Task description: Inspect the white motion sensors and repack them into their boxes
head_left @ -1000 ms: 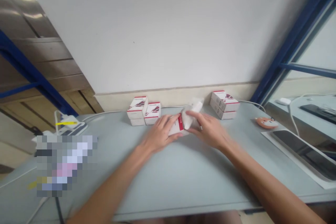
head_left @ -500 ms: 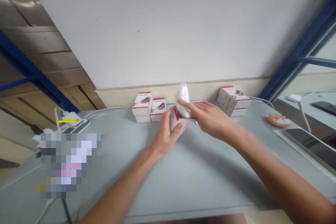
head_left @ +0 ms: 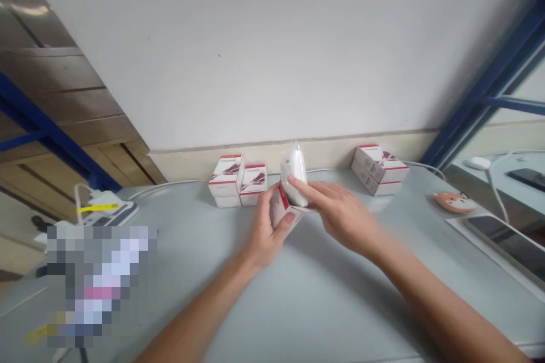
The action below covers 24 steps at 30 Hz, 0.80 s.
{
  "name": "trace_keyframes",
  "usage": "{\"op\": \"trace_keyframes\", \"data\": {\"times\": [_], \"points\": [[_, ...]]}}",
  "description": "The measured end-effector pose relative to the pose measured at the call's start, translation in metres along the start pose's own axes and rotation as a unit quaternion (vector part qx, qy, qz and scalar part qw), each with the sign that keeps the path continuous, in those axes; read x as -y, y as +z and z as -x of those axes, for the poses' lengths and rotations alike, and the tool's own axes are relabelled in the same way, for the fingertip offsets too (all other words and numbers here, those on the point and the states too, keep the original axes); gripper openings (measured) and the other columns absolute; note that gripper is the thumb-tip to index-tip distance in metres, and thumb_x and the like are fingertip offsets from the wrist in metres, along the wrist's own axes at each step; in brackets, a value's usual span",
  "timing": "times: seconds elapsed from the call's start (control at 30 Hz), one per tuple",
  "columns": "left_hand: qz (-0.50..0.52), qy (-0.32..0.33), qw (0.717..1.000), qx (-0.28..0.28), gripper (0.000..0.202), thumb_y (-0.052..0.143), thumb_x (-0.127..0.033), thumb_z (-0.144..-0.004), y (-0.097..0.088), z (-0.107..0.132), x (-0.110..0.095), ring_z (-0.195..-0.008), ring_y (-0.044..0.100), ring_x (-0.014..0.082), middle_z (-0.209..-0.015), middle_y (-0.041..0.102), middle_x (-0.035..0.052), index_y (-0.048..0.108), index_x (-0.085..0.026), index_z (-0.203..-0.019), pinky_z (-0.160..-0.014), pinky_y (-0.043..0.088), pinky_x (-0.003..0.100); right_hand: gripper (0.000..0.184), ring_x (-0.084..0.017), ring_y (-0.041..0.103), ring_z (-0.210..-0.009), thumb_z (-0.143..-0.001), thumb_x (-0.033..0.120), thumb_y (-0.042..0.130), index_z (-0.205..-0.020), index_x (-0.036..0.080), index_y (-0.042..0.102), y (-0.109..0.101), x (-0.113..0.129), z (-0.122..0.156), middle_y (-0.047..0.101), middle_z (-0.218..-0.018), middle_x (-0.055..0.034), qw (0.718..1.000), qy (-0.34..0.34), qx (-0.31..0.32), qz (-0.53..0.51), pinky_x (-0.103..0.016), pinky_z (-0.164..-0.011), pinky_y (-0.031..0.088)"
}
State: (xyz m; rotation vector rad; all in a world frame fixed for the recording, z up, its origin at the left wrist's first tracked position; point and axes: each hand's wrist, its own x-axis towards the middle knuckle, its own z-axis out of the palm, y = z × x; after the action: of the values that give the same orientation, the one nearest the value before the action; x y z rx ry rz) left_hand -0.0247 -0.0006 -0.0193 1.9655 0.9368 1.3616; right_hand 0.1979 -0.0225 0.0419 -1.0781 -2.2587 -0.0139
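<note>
A small white-and-red cardboard box [head_left: 278,211], tilted with its top end open, is gripped between the thumb and fingers of my left hand [head_left: 261,235]. At its mouth stands a white item in clear plastic wrap [head_left: 297,165], its lower end at the opening and most of it sticking up. My right hand [head_left: 344,212] has its fingers closed round the right side of this wrapped item, the thumb or a finger lying across its front. How deep the item sits in the box is hidden. Both hands are held above the grey table [head_left: 323,295].
Stacked white-and-red boxes [head_left: 226,176] stand left of my hands by the wall, with a lower stack [head_left: 254,184] beside them. More boxes [head_left: 378,170] are at the back right. A power strip [head_left: 114,210], an orange animal-shaped object [head_left: 453,202] and a dark tablet-like panel [head_left: 506,244] lie towards the sides.
The camera view has shifted a little, so the box stacks and table appear slightly lower. Both hands keep their hold; the wrapped item remains at the box mouth with little visible movement.
</note>
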Motion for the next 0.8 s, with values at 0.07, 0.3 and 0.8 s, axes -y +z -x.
{"op": "trace_keyframes", "data": {"times": [0.07, 0.3, 0.8], "points": [[0.001, -0.003, 1.0, -0.015, 0.063, 0.061, -0.048, -0.104, 0.002, 0.001, 0.0, -0.153, 0.043, 0.0326, -0.163, 0.045, 0.0128, 0.037, -0.03, -0.159, -0.126, 0.039, 0.051, 0.085, -0.028, 0.067, -0.117, -0.099, 0.001, 0.037, -0.17, 0.045, 0.023, -0.002, -0.001, 0.0, 0.069, -0.138, -0.0068, 0.999, -0.002, 0.016, -0.046, -0.047, -0.09, 0.059], [-0.015, 0.009, 1.0, -0.023, 0.064, 0.064, -0.045, -0.103, 0.002, 0.001, -0.001, -0.152, 0.045, 0.033, -0.162, 0.047, 0.0131, 0.039, -0.029, -0.159, -0.124, 0.042, 0.05, 0.04, -0.026, 0.067, -0.115, -0.109, 0.035, 0.056, -0.148, 0.039, 0.062, -0.001, 0.003, -0.004, 0.071, -0.135, -0.0054, 0.955, 0.081, -0.064, -0.28, -0.047, -0.102, 0.056], [-0.008, 0.008, 0.997, -0.073, 0.06, 0.071, -0.043, -0.099, 0.004, -0.005, -0.004, -0.148, 0.05, 0.0298, -0.155, 0.054, 0.012, 0.046, -0.029, -0.151, -0.122, 0.043, 0.047, 0.045, -0.027, 0.061, -0.126, -0.111, 0.038, 0.05, -0.156, 0.039, 0.052, 0.015, -0.001, 0.0, 0.057, -0.147, -0.0101, 0.954, 0.079, -0.112, -0.267, -0.051, -0.11, 0.053]]}}
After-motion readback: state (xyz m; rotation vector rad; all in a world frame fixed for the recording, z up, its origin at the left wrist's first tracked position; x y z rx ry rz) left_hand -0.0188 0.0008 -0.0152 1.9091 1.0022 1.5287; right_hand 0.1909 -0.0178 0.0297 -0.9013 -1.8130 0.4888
